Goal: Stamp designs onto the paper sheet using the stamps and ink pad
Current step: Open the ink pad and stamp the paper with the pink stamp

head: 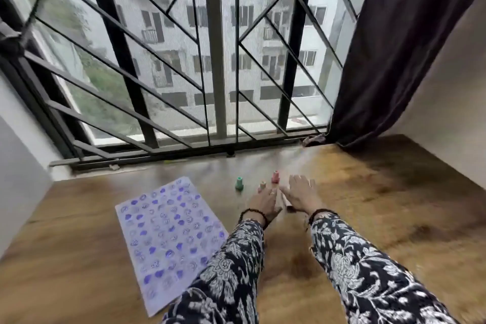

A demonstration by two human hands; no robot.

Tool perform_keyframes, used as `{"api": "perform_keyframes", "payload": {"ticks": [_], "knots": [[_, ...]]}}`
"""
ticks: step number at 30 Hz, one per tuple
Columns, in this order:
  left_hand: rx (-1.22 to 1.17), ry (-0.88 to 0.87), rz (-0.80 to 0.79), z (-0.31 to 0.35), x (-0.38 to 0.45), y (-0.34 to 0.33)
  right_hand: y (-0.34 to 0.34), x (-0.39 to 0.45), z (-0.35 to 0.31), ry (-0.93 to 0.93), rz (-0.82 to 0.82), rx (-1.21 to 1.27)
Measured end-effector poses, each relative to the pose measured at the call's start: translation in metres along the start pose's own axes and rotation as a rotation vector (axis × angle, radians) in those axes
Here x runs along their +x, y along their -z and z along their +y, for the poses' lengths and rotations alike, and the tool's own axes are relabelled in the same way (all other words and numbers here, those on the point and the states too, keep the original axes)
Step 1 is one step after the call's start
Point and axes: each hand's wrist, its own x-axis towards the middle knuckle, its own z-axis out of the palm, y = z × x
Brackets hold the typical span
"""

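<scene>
A white paper sheet covered with several rows of purple stamped designs lies on the wooden table, left of my arms. Three small stamps stand beyond it: a green one, a pink one and a pale one just at my left fingertips. My left hand hovers palm down with its fingers stretched toward the pale stamp. My right hand is palm down with fingers spread, beside the pink stamp. A small blurred flat object, possibly the ink pad, lies between the two hands, partly hidden.
A barred window runs along the table's far edge, and a dark curtain hangs at the right. White walls close both sides. Bare wood stretches to the right of my hands and in front of the sheet.
</scene>
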Motion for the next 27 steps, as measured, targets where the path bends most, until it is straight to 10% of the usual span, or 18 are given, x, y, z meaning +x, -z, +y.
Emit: {"api": "perform_keyframes", "payload": {"ticks": [14,27], "knots": [[-0.13,0.163,0.034,-0.01,0.033,-0.048,-0.066,0.009,0.008,-0.353,0.262,0.31],[-0.288,0.106,0.067,-0.033,0.04,-0.056,-0.064,-0.005,0.019,-0.299,0.243,0.427]]}}
